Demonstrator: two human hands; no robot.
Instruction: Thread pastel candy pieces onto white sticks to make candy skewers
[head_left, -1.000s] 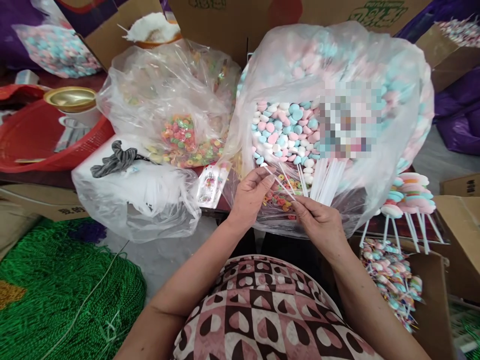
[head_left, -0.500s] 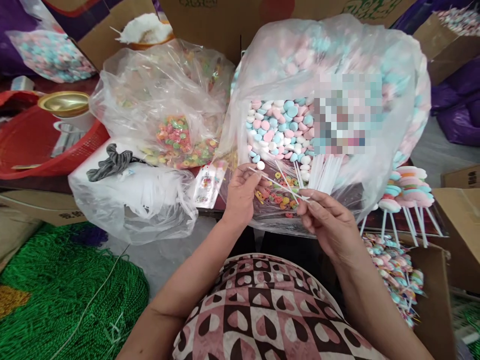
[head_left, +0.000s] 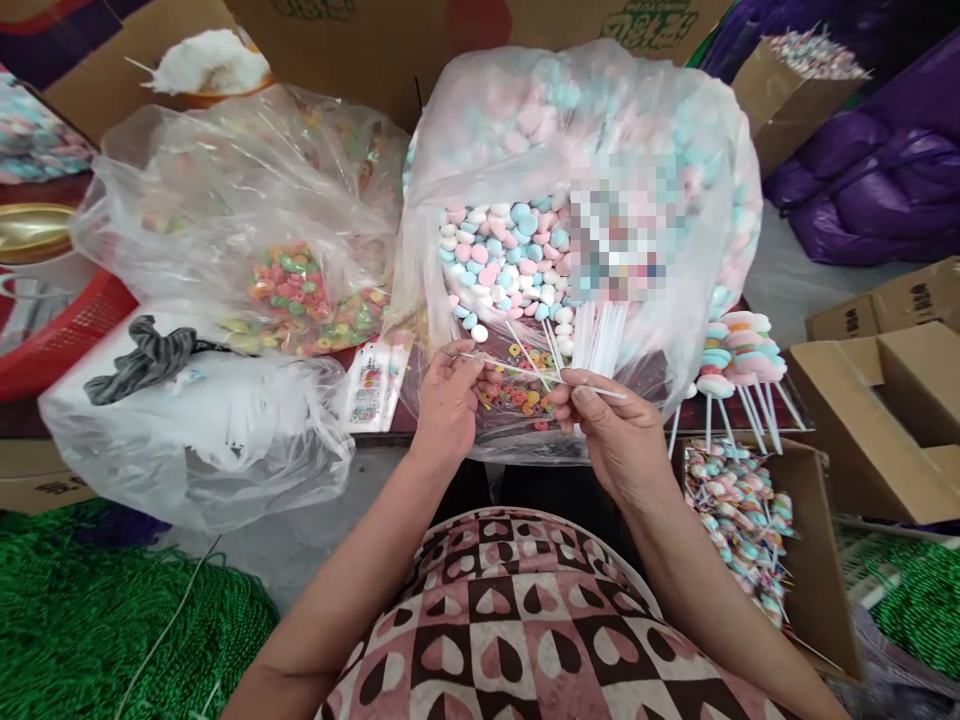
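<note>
A thin white lollipop stick (head_left: 517, 371) spans the gap between my two hands. My left hand (head_left: 447, 405) pinches its left end, fingers curled. Nearer its other end, my right hand (head_left: 621, 430) grips it between thumb and fingers, and the tip pokes out past the thumb. Below and behind the stick lie colourful ring candies (head_left: 521, 395) and a few loose sticks (head_left: 529, 352). Just beyond, pink, blue and white marshmallows (head_left: 510, 255) show through the mouth of a big clear plastic bag (head_left: 637, 110). A bundle of white sticks (head_left: 598, 338) rests right of the marshmallows.
At the left sit a bag of ring candies (head_left: 281, 285), a bag of white sticks (head_left: 217, 420) and a red basket (head_left: 90, 325). Marshmallow skewers (head_left: 739, 355) lie at the right table edge, above an open carton (head_left: 817, 560) of wrapped candies. Part of the marshmallow bag is pixelated.
The view has swung right, so the scene appears shifted left. More of the stick now protrudes past my right thumb. Both hands stay on it.
</note>
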